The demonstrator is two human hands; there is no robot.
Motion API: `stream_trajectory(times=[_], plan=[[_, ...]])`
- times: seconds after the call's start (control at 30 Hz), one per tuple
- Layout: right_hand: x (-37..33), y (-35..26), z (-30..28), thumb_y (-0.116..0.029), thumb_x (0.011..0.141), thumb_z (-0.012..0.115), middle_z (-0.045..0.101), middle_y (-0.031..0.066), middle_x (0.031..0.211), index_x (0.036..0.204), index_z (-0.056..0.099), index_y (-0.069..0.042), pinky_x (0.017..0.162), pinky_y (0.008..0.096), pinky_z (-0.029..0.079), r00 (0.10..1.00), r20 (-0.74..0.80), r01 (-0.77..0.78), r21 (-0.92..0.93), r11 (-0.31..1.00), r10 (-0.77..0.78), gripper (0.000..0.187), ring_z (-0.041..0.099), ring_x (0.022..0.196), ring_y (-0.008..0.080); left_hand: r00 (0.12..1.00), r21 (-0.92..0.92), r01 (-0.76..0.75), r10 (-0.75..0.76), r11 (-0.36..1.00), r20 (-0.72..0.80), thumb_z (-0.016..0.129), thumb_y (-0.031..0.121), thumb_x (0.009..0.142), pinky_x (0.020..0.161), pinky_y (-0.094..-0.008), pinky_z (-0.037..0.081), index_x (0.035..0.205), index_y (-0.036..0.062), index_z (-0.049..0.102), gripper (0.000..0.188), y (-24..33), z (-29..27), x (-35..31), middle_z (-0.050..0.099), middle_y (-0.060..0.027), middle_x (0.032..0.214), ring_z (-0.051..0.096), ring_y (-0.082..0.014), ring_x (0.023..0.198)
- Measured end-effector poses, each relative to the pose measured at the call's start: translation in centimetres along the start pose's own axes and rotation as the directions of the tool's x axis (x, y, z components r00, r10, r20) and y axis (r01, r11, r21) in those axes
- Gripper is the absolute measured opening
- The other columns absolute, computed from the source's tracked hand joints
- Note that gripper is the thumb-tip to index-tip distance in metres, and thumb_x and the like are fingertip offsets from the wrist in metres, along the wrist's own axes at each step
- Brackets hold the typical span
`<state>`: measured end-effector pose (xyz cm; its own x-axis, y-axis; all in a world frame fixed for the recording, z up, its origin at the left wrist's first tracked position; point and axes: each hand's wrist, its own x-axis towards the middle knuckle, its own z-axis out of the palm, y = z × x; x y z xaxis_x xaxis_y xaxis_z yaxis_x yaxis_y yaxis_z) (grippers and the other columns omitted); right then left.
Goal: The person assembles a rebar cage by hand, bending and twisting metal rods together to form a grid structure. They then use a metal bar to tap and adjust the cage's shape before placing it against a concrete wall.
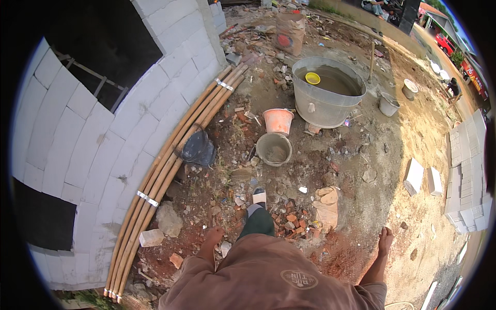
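Note:
My left hand (215, 235) hangs beside my body over the rubble, its fingers loosely curled and nothing seen in it. Out to the right, my right hand (385, 239) is also curled and holds nothing I can see. Neither touches an object. Ahead of my foot stand a grey mortar bucket (274, 160) and, just behind it, an orange bucket (278, 122). A dark bucket (198, 149) leans by the bamboo poles (170, 150). Farther off, a large grey tub (320, 108) holds murky liquid, with a yellow scoop (312, 78) in it.
Along the left runs a pale block wall (124, 139) with dark openings. Broken bricks (294, 222) and a torn paper sack (326, 206) lie ahead of me. A smaller bucket (388, 105) stands right of the tub. Stacked blocks (467, 175) line the right side.

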<state>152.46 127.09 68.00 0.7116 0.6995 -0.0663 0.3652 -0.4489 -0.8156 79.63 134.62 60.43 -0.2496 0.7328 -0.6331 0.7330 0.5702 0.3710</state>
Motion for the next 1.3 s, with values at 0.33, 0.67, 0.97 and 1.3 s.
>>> stream_trajectory(times=[0.33,0.67,0.97,1.3], plan=[[-0.7,7.1,22.0,-0.026,0.083,0.06,0.068,0.0186,0.089,0.095,0.067,0.002,0.078,0.0343,0.049,0.853,0.476,-0.061,-0.316,0.947,0.214,0.031,0.065,0.086,0.0263,0.991,0.19,0.015,-0.04,0.982,0.13,0.054,0.032,0.089,0.081,-0.0463,0.048,0.112,0.0021,0.06,0.039,-4.4,-4.3,20.1,0.064,-0.0194,0.103,0.061,-0.0344,0.095],[3.2,-3.1,25.0,-0.027,0.082,0.058,0.068,0.0144,0.079,0.091,0.069,0.003,0.069,0.0356,0.048,0.878,0.182,-0.414,-0.174,0.894,0.442,0.033,0.063,0.075,0.0217,0.957,-0.092,-0.206,0.18,0.974,-0.228,0.051,0.038,0.091,0.08,-0.041,0.047,0.111,0.0023,0.06,0.041,27.0,-21.2,35.8,0.063,-0.0171,0.101,0.06,-0.0313,0.096],[15.8,0.6,18.3,-0.026,0.085,0.061,0.064,0.0079,0.078,0.094,0.066,0.005,0.063,0.0307,0.05,0.77,0.092,-0.633,-0.008,0.774,0.631,0.032,0.06,0.07,0.018,0.968,-0.205,0.017,0.035,0.979,0.248,0.052,0.033,0.094,0.045,-0.0308,0.042,0.093,-0.0005,0.059,0.034,40.8,-2.4,37.0,0.06,-0.0062,0.08,0.061,-0.0152,0.066],[57.7,6.4,6.8,-0.028,0.085,0.059,0.058,0.0043,0.066,0.091,0.064,0.005,0.056,0.0277,0.045,0.895,-0.009,-0.445,-0.032,0.895,0.445,0.034,0.054,0.059,0.0128,0.929,0.1,-0.352,0.335,0.931,0.158,0.057,0.036,0.088,0.079,-0.0388,0.048,0.098,0.0011,0.063,0.037,75.0,9.9,33.4,0.066,-0.0175,0.09,0.063,-0.0289,0.089]])
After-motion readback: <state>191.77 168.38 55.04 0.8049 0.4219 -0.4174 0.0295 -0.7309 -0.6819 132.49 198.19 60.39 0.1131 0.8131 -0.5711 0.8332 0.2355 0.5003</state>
